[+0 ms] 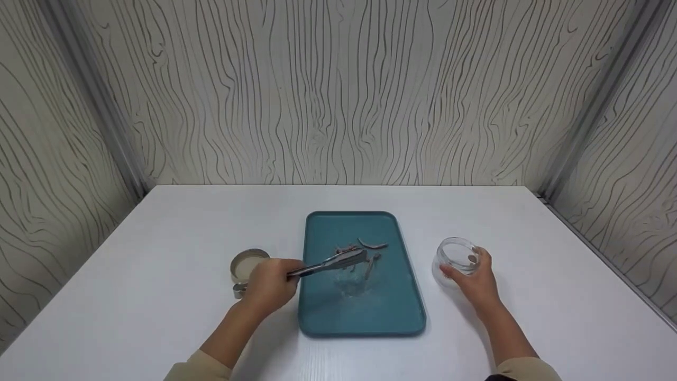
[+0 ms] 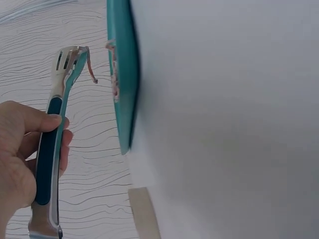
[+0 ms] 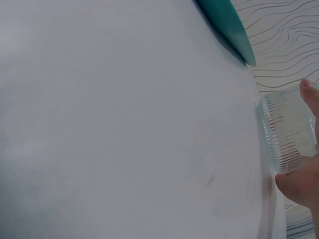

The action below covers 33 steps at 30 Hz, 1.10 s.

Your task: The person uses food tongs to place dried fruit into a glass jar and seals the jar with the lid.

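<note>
Our left hand [image 1: 271, 287] grips tongs [image 1: 345, 259] extended over the tray [image 1: 365, 320], likely to avoid touching its strips [image 1: 373, 246], while to the tray's right our right hand [image 1: 479, 282] holds the glass jar [image 1: 447, 265], probably steadying it

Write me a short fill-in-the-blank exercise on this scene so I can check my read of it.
1. In the left wrist view, a thin reddish strip dangles from the ____ held in the left hand.
2. The hand holding the clear jar is the person's ____ one.
3. In the head view, the round lid lies to the ____ of the teal tray.

Missing words: tongs; right; left.
</note>
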Each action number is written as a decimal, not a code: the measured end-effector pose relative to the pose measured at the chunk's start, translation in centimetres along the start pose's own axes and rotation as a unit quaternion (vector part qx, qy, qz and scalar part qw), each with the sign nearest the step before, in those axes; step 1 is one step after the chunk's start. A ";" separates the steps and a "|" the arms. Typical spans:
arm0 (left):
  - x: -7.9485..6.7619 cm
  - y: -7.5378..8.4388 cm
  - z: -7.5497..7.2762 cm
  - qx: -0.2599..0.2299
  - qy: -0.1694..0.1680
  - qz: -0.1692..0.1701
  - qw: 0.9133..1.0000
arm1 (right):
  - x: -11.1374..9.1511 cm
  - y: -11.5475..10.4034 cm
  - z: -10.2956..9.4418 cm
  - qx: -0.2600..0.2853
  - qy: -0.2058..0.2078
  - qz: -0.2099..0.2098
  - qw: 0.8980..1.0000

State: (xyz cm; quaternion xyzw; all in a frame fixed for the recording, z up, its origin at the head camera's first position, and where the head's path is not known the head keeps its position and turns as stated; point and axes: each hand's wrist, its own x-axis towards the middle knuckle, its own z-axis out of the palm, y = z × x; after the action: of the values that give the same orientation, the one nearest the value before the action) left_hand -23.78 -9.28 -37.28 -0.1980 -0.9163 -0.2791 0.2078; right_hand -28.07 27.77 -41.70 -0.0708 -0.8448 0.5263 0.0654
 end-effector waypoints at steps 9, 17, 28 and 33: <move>1.9 1.4 -1.3 -0.003 0.025 0.005 1.000 | -0.1 -0.1 0.1 -0.009 0.008 0.001 1.000; 3.5 3.2 -1.4 -0.001 0.027 0.007 1.000 | -0.1 -0.2 0.1 -0.011 0.010 0.010 1.000; 5.5 5.2 -0.9 -0.020 0.038 0.043 0.998 | 0.0 -0.1 0.0 -0.015 -0.001 0.020 1.000; 6.3 6.1 -0.3 -0.036 0.036 0.054 0.997 | 0.0 -0.2 0.0 -0.017 0.006 0.017 1.000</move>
State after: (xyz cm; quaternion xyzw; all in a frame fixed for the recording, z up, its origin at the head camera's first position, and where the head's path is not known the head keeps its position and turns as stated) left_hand -26.03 -3.20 -31.33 -0.2448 -0.8853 -0.3076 0.2482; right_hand -28.06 27.64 -41.55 -0.0889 -0.8517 0.5128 0.0603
